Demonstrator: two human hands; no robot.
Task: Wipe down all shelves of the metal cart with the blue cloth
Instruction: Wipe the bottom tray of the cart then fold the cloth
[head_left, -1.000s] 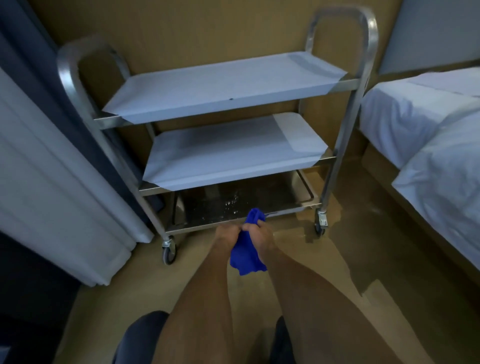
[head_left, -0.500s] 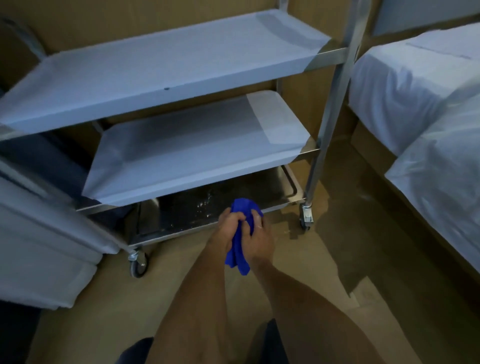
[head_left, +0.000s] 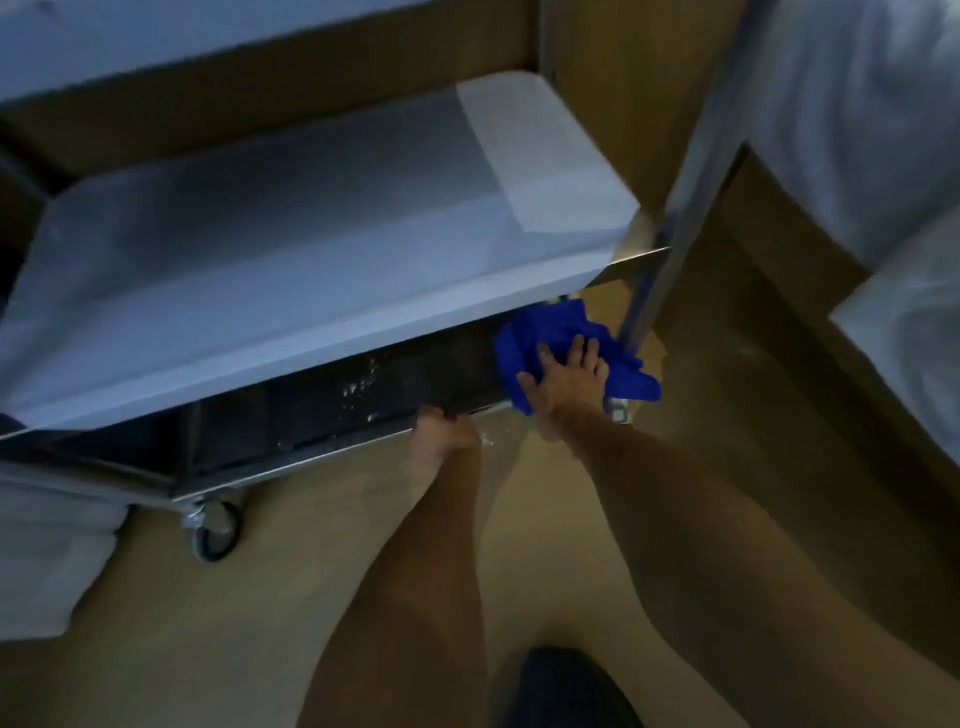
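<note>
The metal cart fills the upper left; its middle shelf (head_left: 291, 244) is wrapped in pale film. Beneath it lies the dark bottom shelf (head_left: 363, 400), with white specks on it. The blue cloth (head_left: 556, 332) lies spread on the bottom shelf's right end, spilling over the edge. My right hand (head_left: 566, 379) presses flat on the cloth with fingers spread. My left hand (head_left: 444, 431) grips the front rim of the bottom shelf, fingers curled over it.
A caster wheel (head_left: 213, 525) sits under the cart's front left corner. The cart's right upright post (head_left: 680, 208) stands beside a bed with white linen (head_left: 857, 130). White curtain fabric (head_left: 47, 551) hangs at the left. Tan floor lies below.
My view has dropped closer to the cart. The hands parted: the right carried the cloth onto the bottom shelf's right end and flattened on it; the left took hold of the front rim.
</note>
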